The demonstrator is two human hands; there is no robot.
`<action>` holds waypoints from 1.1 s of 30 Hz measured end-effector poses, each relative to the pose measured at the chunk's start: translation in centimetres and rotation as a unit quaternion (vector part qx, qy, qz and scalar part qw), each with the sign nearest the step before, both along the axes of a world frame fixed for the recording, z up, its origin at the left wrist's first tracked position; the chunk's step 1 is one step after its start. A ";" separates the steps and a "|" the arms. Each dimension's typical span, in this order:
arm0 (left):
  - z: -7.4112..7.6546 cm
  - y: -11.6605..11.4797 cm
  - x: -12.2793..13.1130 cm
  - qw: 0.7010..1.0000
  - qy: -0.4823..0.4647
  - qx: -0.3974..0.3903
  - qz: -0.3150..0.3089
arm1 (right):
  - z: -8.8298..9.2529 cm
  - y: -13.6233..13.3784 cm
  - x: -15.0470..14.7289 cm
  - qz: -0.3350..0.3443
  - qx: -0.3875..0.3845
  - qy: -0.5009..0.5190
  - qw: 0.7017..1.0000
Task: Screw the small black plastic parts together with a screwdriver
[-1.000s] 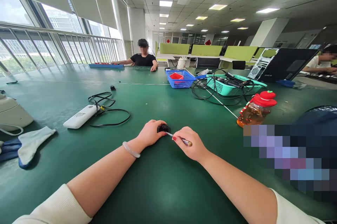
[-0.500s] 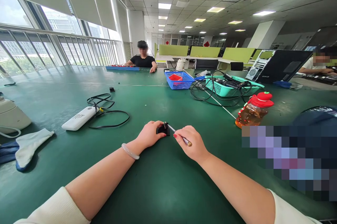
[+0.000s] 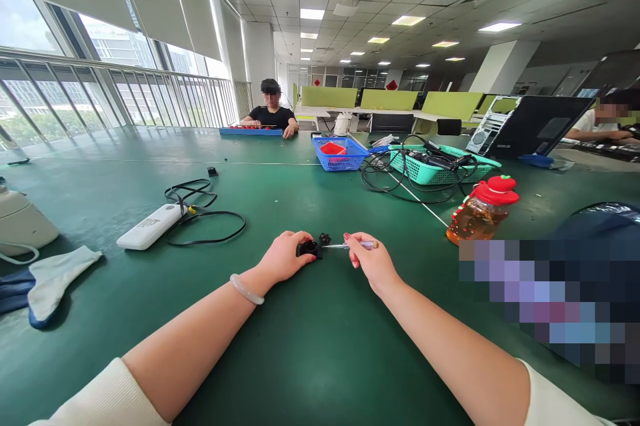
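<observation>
Since the earlier frame the right hand [image 3: 369, 261] has swung the thin tool [image 3: 350, 245] from a slant to a nearly level line, its handle end now pointing right instead of back toward the wearer. A loose black piece [image 3: 325, 238] now shows just beside the tool's tip.

The left hand [image 3: 285, 256] is closed over a small black part [image 3: 307, 249], pinning it to the green counter [image 3: 300, 346] with the fingers curled over its top and near side. A pale bracelet [image 3: 247, 288] sits on that wrist. The right hand pinches the tool between thumb and fingertips, with the metal shaft reaching left to the part. Whether the tip touches the part cannot be told. The part lies on the counter at centre, directly in front of the wearer, between the two hands.

Left of the hands, well apart, lie a white oblong device [image 3: 150, 227] and a looped black cable [image 3: 207, 216] touching it. Further left are a white cloth [image 3: 57, 271] and a white appliance [image 3: 20, 223] at the counter's edge.

To the right stands a bottle with a red cap [image 3: 483, 213] holding amber liquid. Beyond it sit a teal basket [image 3: 450, 173] with cables and a blue basket [image 3: 340, 158] containing a red item.

At the far end a person in a black top [image 3: 273, 116] sits behind a blue tray [image 3: 250, 131].
</observation>
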State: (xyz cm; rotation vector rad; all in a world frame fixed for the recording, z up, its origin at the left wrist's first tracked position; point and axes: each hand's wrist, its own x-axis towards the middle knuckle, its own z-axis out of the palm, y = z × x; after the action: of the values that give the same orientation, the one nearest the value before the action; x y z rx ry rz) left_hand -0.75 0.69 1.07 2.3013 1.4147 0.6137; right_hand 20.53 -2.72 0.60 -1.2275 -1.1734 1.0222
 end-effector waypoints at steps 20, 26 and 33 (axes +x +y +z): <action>0.0 -0.1 0.0 0.999 0.013 0.033 -0.035 | 1.3 -2.5 -1.0 0.087 0.132 -0.213 0.964; -0.1 0.1 -0.1 0.998 0.017 0.046 -0.040 | 1.6 -2.9 -1.1 0.136 0.168 -0.267 0.939; -0.2 0.3 -0.2 0.995 0.043 0.063 -0.061 | 1.5 -3.2 -1.3 0.160 0.203 -0.298 0.919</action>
State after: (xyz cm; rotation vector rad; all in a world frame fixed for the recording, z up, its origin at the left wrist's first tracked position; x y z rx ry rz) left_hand -0.97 0.97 0.82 2.5200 1.2947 0.5890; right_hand 19.26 -5.92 2.11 -1.0509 -2.0043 0.5813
